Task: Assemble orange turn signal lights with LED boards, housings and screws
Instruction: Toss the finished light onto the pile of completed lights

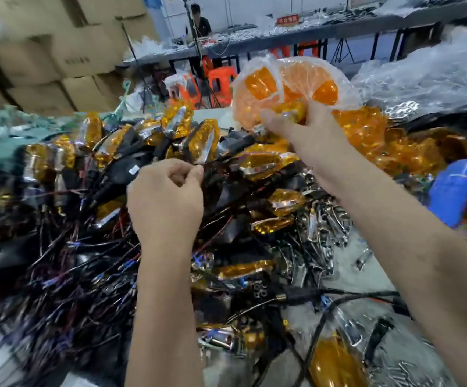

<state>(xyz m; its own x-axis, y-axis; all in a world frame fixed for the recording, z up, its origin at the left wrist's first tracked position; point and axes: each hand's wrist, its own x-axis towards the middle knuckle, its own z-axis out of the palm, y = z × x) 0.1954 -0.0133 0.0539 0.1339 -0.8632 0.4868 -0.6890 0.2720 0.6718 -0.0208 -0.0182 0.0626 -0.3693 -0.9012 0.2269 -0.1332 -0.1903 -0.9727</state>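
Now R grip (305, 127) clamped on lens bag (288, 88) — L grip (168, 199) curled, holding nothing.

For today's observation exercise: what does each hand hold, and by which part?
Right hand grips the clear bag of orange lenses at its bottom. Left hand: curled, contents unclear.

The table (366, 263) shows as a pale bare patch below the right hand (307, 129). A heap of orange lights (198, 141) with black wires (73, 261) covers it around and left of the left hand (165, 202). Chrome parts (321, 227) lie under the right forearm. A blue tool (453, 191) rests right of that arm, and clear bags (427, 71) pile beyond.
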